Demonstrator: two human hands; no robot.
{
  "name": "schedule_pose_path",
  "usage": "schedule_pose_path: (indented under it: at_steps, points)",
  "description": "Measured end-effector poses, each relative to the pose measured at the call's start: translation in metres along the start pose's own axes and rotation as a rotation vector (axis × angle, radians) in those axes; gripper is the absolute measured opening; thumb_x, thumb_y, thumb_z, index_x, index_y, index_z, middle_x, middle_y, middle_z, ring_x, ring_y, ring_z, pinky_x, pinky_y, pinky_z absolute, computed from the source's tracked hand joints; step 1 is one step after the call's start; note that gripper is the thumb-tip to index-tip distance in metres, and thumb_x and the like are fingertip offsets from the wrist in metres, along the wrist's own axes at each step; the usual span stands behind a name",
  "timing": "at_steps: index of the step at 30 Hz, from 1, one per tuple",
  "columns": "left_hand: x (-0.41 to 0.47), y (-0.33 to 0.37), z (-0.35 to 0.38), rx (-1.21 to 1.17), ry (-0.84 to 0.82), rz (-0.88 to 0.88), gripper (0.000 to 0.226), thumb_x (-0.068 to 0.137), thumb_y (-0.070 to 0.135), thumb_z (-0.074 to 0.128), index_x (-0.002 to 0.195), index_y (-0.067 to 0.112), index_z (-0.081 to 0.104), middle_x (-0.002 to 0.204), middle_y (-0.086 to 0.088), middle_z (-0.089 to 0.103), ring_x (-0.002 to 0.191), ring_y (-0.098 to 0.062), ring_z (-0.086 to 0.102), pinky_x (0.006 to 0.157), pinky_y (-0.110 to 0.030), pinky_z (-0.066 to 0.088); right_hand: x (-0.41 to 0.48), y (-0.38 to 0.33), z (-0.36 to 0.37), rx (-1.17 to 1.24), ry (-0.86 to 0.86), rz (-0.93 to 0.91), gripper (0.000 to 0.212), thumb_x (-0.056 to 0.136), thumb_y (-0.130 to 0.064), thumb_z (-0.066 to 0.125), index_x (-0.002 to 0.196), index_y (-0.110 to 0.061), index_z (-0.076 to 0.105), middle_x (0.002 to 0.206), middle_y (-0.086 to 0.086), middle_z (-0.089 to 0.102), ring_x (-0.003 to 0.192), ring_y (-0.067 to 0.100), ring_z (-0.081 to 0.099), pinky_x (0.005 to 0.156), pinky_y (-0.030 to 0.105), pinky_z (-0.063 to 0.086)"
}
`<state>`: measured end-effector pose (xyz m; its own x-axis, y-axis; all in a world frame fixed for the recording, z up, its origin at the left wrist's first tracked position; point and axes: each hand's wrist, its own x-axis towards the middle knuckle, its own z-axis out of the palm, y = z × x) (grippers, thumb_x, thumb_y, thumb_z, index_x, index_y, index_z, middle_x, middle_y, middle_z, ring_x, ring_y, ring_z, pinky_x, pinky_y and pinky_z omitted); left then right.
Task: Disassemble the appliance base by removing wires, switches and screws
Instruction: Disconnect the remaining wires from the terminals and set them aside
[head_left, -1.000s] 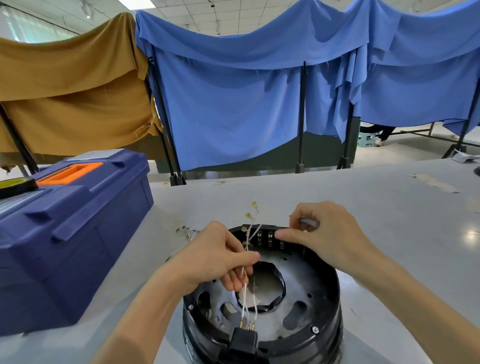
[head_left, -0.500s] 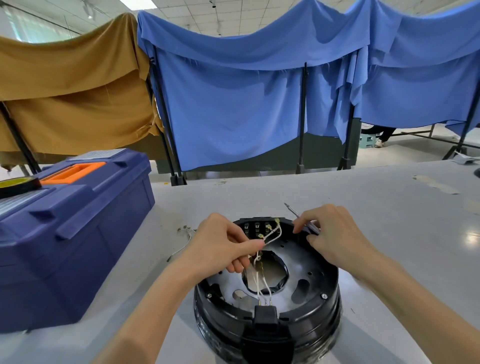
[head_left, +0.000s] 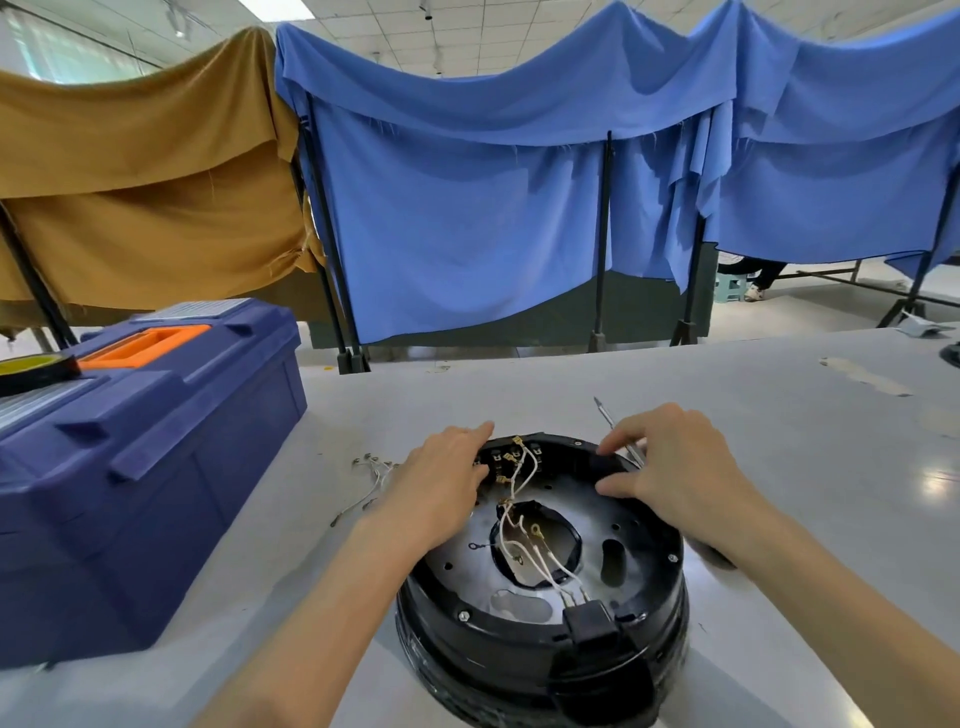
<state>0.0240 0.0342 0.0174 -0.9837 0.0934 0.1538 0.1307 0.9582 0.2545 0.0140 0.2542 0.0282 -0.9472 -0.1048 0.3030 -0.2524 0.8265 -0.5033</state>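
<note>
The black round appliance base (head_left: 641, 525) lies upside down on the grey table. White wires (head_left: 524, 551) with ring terminals run loose from the socket block (head_left: 592, 623) at its near rim, across the centre hole, to the terminal block (head_left: 511, 460) at the far rim. My left hand (head_left: 441, 480) rests with straight fingers on the far-left rim, beside the terminals. My right hand (head_left: 675, 467) touches the far-right rim with index finger and thumb. It holds a screwdriver (head_left: 602, 410), whose tip sticks out beyond the fingers.
A blue toolbox (head_left: 145, 457) with an orange handle stands at the left, a tape roll (head_left: 31, 366) on its lid. Removed wires (head_left: 371, 478) lie on the table (head_left: 779, 415) between toolbox and base. Blue and tan cloth screens hang behind the table.
My left hand has let go of the white wires, which now lie on the base, and has moved to the far-left rim. The base has turned, and my right hand now touches its rim.
</note>
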Motion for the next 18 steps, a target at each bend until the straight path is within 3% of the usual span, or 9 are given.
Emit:
schedule_pose_path:
  at_steps: [4,6,9,11,13,16,18]
  points:
    - [-0.001,0.000,-0.002,0.128,0.009,-0.026,0.028,0.100,0.017,0.049,0.127,0.014,0.056,0.122,-0.009,0.057,0.110,-0.032,0.056,0.091,-0.046,0.047,-0.008,0.000,0.005,-0.135,-0.041,0.009,0.053,0.070,0.007,0.056,0.102,-0.032,0.072,0.092,-0.001,0.060,0.089,0.027,0.054,0.067,0.026,0.038]
    - [-0.006,0.004,-0.006,0.160,0.033,-0.055,0.022,0.098,0.029,0.054,0.109,0.011,0.061,0.107,-0.008,0.060,0.101,-0.030,0.058,0.084,-0.042,0.049,-0.005,0.001,0.004,-0.096,-0.031,-0.033,0.052,0.071,0.010,0.056,0.101,-0.029,0.074,0.090,0.000,0.062,0.086,0.024,0.052,0.069,0.025,0.037]
    - [-0.015,0.014,-0.017,0.340,0.144,-0.134,0.033,0.098,0.043,0.052,0.082,0.014,0.048,0.081,-0.003,0.053,0.089,-0.029,0.062,0.064,-0.032,0.040,0.003,0.000,0.004,0.033,-0.007,-0.100,0.040,0.075,0.008,0.065,0.098,-0.023,0.078,0.092,0.003,0.072,0.083,0.017,0.057,0.071,0.022,0.040]
    - [-0.017,0.021,-0.021,0.457,0.203,-0.147,0.027,0.100,0.043,0.047,0.092,0.017,0.053,0.091,-0.004,0.060,0.094,-0.028,0.063,0.063,-0.031,0.036,0.006,-0.001,0.002,0.281,-0.052,-0.073,0.031,0.077,0.005,0.071,0.098,-0.017,0.078,0.094,0.000,0.074,0.085,0.012,0.068,0.081,0.018,0.048]
    - [-0.015,0.024,-0.019,0.448,0.189,-0.086,0.027,0.103,0.038,0.044,0.112,0.015,0.056,0.113,-0.005,0.062,0.105,-0.027,0.060,0.068,-0.033,0.040,0.006,-0.002,-0.003,0.457,-0.108,0.006,0.027,0.078,-0.003,0.077,0.102,-0.016,0.077,0.100,-0.001,0.074,0.090,0.013,0.071,0.091,0.026,0.053]
    - [-0.010,0.020,-0.012,0.315,0.045,0.024,0.035,0.104,0.033,0.040,0.134,0.017,0.048,0.130,-0.004,0.054,0.118,-0.026,0.054,0.089,-0.038,0.048,0.003,0.001,-0.008,0.199,-0.048,0.022,0.031,0.074,-0.019,0.083,0.104,-0.023,0.076,0.100,-0.004,0.072,0.092,0.017,0.067,0.087,0.029,0.051]
    - [-0.009,0.018,-0.007,0.304,0.002,0.022,0.035,0.106,0.034,0.035,0.133,0.018,0.049,0.126,-0.005,0.056,0.115,-0.027,0.055,0.087,-0.037,0.048,-0.008,-0.001,-0.012,0.003,-0.038,0.029,0.031,0.072,-0.015,0.081,0.100,-0.028,0.077,0.094,-0.003,0.069,0.090,0.020,0.063,0.078,0.030,0.051]
